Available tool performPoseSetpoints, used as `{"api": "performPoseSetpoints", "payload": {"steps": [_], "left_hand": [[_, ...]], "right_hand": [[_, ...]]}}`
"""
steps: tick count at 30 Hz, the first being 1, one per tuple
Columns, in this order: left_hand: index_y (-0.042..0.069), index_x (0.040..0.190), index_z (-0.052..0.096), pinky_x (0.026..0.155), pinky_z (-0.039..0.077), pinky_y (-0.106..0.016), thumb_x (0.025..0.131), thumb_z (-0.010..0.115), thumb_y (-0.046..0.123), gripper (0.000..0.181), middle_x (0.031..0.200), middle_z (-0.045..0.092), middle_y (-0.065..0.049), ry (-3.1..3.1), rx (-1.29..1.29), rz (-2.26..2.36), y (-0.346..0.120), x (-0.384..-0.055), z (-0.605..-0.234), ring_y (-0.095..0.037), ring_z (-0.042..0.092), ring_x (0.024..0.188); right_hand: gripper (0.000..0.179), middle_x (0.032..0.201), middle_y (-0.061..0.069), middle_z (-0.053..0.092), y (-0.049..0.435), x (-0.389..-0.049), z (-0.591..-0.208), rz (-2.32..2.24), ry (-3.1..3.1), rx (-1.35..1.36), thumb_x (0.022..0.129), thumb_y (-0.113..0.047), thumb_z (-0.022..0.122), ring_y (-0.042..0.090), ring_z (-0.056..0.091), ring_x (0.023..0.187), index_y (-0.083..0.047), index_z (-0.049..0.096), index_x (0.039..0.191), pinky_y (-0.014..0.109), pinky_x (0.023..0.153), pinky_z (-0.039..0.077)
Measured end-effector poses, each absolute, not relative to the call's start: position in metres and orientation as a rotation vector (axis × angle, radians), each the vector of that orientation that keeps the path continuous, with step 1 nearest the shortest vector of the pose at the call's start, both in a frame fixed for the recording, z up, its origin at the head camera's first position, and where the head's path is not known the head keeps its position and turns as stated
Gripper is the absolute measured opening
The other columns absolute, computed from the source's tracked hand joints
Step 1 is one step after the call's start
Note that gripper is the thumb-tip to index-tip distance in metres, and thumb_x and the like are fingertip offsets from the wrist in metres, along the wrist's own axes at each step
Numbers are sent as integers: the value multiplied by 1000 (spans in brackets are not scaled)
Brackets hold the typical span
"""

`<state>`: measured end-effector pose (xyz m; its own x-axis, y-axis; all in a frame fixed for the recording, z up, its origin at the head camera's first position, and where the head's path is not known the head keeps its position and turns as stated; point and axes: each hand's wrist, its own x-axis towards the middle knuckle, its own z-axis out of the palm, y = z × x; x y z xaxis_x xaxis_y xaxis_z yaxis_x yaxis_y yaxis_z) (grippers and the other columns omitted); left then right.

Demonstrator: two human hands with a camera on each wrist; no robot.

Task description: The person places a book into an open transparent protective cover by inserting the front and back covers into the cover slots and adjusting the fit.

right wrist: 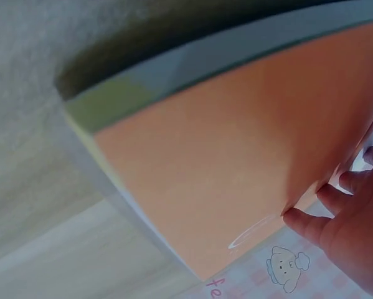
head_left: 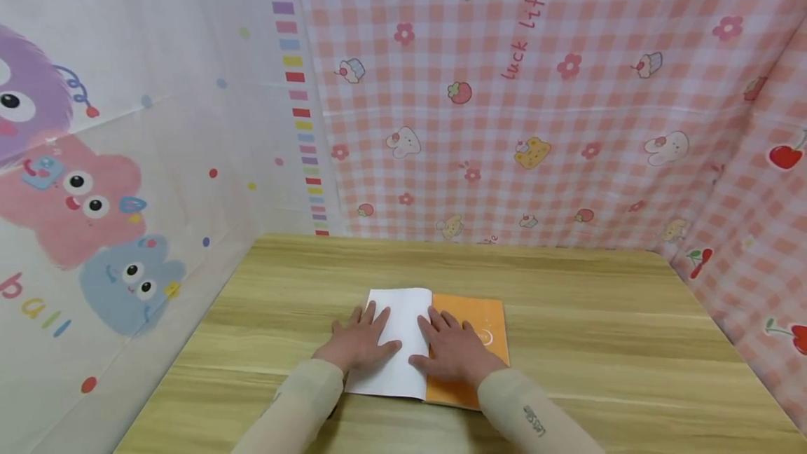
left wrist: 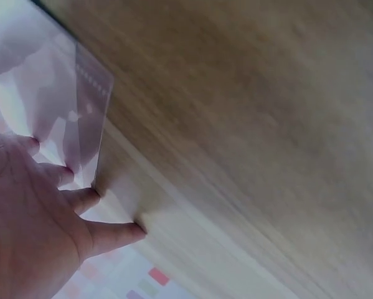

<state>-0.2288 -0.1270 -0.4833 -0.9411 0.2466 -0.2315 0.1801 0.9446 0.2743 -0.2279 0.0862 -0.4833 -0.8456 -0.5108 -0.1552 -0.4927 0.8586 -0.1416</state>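
Note:
An open book lies on the wooden table, with a white left side [head_left: 398, 377] and an orange right page [head_left: 450, 389]. My left hand [head_left: 358, 343] rests with spread fingers on the outer part of the white side. In the left wrist view, the white sheet [left wrist: 55, 81] looks glossy, and the little finger reaches past its edge onto the wood. My right hand [head_left: 455, 350] is laid across the orange page near the fold, its thumb over the white side. The right wrist view shows the orange page [right wrist: 192, 168] atop a thick block of pages, with fingertips touching it.
The wooden table [head_left: 599, 342] extends around the book on all sides. Behind it hangs a pink checked cloth [head_left: 504, 111] with cartoon prints. A white cloth [head_left: 208, 125] with cartoon figures hangs at the left, and another printed cloth [head_left: 769, 230] at the right.

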Motion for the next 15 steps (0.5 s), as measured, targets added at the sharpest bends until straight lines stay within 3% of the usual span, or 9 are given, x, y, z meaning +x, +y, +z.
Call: {"api": "performPoseSetpoints", "payload": {"steps": [9, 15], "left_hand": [[12, 155, 34, 105, 17, -76, 96, 50, 60, 78, 161, 21, -20, 2842, 337, 309, -125, -226, -481, -45, 16, 146], [13, 157, 30, 111, 15, -70, 95, 51, 62, 82, 163, 18, -17, 2854, 481, 303, -118, -227, -477, -40, 14, 149]], "right_hand": [[82, 162, 14, 24, 83, -225, -480, -170, 2839, -763, 94, -61, 51, 37, 28, 145, -10, 32, 156, 64, 110, 27], [79, 161, 13, 25, 82, -225, -482, -152, 2855, -776, 96, -61, 46, 36, 27, 145, -10, 33, 155, 63, 109, 28]]}}
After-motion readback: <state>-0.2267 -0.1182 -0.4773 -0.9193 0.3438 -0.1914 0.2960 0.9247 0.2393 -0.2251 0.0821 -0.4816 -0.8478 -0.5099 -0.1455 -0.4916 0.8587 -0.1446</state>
